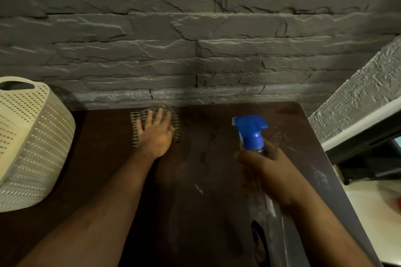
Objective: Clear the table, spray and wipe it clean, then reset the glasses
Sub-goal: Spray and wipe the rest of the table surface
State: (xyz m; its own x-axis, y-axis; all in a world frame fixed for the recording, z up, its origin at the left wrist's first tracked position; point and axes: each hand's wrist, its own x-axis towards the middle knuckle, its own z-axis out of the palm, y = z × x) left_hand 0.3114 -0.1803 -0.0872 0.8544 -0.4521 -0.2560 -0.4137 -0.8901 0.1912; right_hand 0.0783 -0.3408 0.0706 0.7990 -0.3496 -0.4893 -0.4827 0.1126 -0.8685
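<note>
Left hand [155,134] flat on patterned wiping cloth [138,119] by the wall, left of blue-headed spray bottle [251,132] (gripped by right hand [267,169]) over dark brown table [104,158]

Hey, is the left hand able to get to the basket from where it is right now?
Probably yes. The left hand lies flat on a cloth near the wall, and only bare table shows between it and the basket at the left edge. It would have to leave the cloth first.
</note>
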